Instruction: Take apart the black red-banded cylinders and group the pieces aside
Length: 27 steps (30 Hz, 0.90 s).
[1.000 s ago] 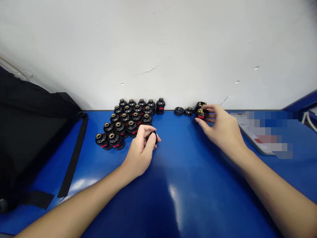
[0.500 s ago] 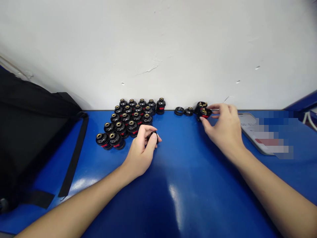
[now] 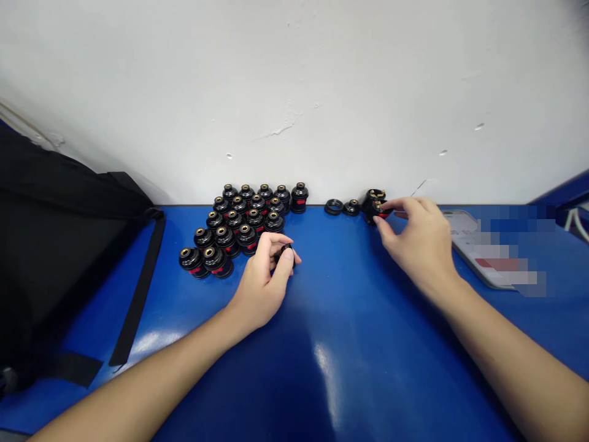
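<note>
- Current state: both hands occupied. Left hand is curled, thumb pressed over a small black part; the part is mostly covered, so its exact shape can't be told.
- Right hand is at the far edge of the blue table, thumb and fingertips closed in a pinch on the near open housing, which has a red mark and gold metal inside. Can't tell if it bears any weight off the surface.
- Far open housing sits right behind it, gold contacts showing; the two look close enough to bump, my read.
- Just left of them: black cap, upright, then black ring, lying flat. Neither is in a hand.
- Left of the ring, past a gap: closed black units, upright in tight rows, gold holes on top, red marks on sides.
- Implication: the held part and the pinched housing are well apart, not joined. No free hand for ring or cap.
- Phone lies right of the right hand.
</note>
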Each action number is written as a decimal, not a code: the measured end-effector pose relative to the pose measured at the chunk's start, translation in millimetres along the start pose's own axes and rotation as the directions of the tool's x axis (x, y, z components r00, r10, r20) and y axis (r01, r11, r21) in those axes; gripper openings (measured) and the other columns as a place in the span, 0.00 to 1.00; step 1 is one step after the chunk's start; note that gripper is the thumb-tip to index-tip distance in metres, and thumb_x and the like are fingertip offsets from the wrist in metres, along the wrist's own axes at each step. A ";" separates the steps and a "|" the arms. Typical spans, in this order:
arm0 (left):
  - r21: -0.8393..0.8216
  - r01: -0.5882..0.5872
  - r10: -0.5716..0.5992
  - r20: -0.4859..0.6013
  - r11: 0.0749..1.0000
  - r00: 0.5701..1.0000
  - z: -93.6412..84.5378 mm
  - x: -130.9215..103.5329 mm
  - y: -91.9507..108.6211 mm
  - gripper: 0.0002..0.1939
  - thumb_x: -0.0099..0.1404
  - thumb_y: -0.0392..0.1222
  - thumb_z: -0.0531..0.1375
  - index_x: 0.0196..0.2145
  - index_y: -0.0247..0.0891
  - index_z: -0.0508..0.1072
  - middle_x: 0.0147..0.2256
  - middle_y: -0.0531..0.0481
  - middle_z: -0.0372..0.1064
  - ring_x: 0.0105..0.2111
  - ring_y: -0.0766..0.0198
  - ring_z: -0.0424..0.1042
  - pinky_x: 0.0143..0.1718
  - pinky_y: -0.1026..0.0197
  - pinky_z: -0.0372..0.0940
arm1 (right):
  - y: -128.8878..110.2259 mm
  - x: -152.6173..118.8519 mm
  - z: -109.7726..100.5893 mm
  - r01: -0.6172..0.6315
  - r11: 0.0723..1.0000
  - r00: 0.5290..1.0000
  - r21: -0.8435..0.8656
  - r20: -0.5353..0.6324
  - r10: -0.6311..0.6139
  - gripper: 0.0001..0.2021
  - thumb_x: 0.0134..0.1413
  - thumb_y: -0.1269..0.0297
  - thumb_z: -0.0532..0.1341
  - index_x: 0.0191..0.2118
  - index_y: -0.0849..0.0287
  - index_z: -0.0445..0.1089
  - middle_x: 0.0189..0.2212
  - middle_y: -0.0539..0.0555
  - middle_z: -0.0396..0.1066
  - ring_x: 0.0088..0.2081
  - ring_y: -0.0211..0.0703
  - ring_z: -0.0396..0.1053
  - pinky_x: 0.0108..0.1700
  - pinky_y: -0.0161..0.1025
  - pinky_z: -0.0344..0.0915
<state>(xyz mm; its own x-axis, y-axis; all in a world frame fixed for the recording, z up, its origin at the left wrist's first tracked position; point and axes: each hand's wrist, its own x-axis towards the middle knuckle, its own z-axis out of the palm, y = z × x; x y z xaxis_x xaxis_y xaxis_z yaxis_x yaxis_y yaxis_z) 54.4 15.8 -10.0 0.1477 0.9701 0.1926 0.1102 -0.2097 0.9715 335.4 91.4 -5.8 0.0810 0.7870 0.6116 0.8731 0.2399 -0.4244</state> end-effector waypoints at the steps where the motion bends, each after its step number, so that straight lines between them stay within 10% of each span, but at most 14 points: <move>1: 0.002 0.005 -0.005 -0.007 1.000 1.000 0.7 0.1 0.1 0.10 0.79 0.48 0.54 0.51 0.42 0.64 0.40 0.47 0.75 0.37 0.62 0.73 0.40 0.57 0.68 | -1.8 -0.4 -0.8 0.003 1.000 1.000 -0.017 -0.014 -0.004 0.08 0.60 0.61 0.65 0.45 0.52 0.74 0.44 0.63 0.73 0.48 0.67 0.73 0.55 0.67 0.72; 9: 0.117 -0.054 0.059 -0.032 0.992 0.998 3.1 2.8 -3.4 0.19 0.68 0.43 0.69 0.53 0.39 0.73 0.49 0.42 0.77 0.47 0.57 0.79 0.53 0.53 0.74 | -38.4 -9.2 -7.9 0.262 0.954 0.965 0.146 -0.017 -0.262 0.08 0.67 0.62 0.63 0.50 0.53 0.73 0.46 0.62 0.73 0.45 0.58 0.75 0.52 0.58 0.75; 16: 0.331 -0.282 0.284 0.044 0.900 0.958 -3.3 5.8 -7.0 0.19 0.63 0.37 0.71 0.53 0.38 0.79 0.43 0.47 0.75 0.37 0.64 0.73 0.43 0.57 0.74 | -65.9 -29.8 -8.5 0.534 0.694 0.763 0.482 0.078 -0.641 0.13 0.68 0.73 0.65 0.54 0.54 0.75 0.50 0.59 0.78 0.51 0.49 0.78 0.55 0.46 0.77; 27: 0.387 -0.305 0.302 0.071 0.870 0.951 -3.9 4.4 -5.0 0.18 0.60 0.35 0.73 0.49 0.39 0.83 0.39 0.49 0.75 0.36 0.64 0.73 0.39 0.60 0.73 | -79.7 -40.2 -9.1 0.555 0.621 0.694 0.554 0.104 -0.713 0.15 0.69 0.75 0.64 0.57 0.57 0.76 0.50 0.60 0.80 0.50 0.48 0.78 0.51 0.44 0.79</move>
<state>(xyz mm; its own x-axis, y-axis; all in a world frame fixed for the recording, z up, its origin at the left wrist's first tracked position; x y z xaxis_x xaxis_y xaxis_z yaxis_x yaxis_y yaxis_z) 50.6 21.6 -13.4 0.2433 0.8505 0.4664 0.4311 -0.5255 0.7334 267.0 35.5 9.6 -0.6160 0.4341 0.6574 0.3209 0.9004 -0.2939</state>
